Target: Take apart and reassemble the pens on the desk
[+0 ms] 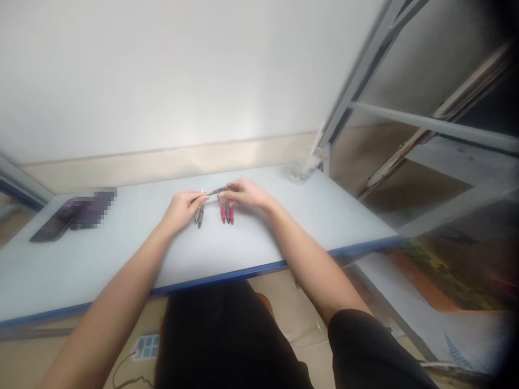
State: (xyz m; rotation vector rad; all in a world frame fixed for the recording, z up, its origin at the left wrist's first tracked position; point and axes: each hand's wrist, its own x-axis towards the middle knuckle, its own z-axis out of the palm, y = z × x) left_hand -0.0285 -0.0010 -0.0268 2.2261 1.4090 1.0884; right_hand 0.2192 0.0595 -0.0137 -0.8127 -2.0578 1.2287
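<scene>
A slim grey pen is held slightly tilted between my two hands, just above the table. My left hand is closed, its fingertips pinching the pen's left end. At the other end, the fingers of my right hand are closed around the pen. Grey pens lie side by side on the table below my left fingertips, their upper parts hidden. Beneath my right hand are two pink-red pens with a dark pen between them, partly covered by the fingers.
The pale table has a blue front edge and meets a white wall. A dark phone lies at the left beside a blurred-out dark item. A clear container stands at the back right near a metal frame. A power strip lies below.
</scene>
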